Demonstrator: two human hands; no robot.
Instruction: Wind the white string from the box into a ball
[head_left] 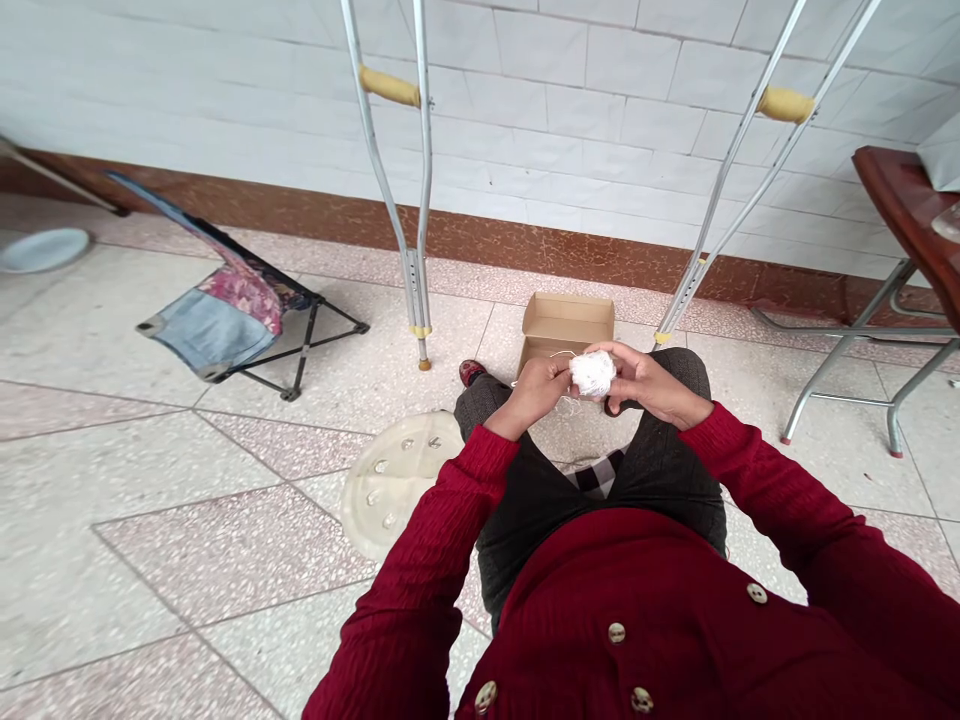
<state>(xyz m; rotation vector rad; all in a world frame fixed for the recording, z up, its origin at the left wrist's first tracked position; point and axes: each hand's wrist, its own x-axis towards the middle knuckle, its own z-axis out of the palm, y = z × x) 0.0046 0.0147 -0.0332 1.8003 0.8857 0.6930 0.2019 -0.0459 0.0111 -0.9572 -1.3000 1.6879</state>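
Observation:
A small ball of white yarn (592,373) is held up over the gap between my knees. My right hand (651,385) curls round its right side, thumb below and fingers above. At the ball's left edge, my left hand (541,392) pinches with thumb and fingertips, where loose white strands show. One strand loops above the left fingers and others hang under the ball. Just beyond the hands, on the floor, stands an open cardboard box (568,317); its lower part is partly hidden by my hands.
Two metal crutches with yellow grips, a left one (415,270) and a right one (705,250), lean on the tiled wall. A round pale lid-like disc (367,500) lies left of my leg. A folding stool (217,320) stands farther left, a reddish-brown table (904,215) at right.

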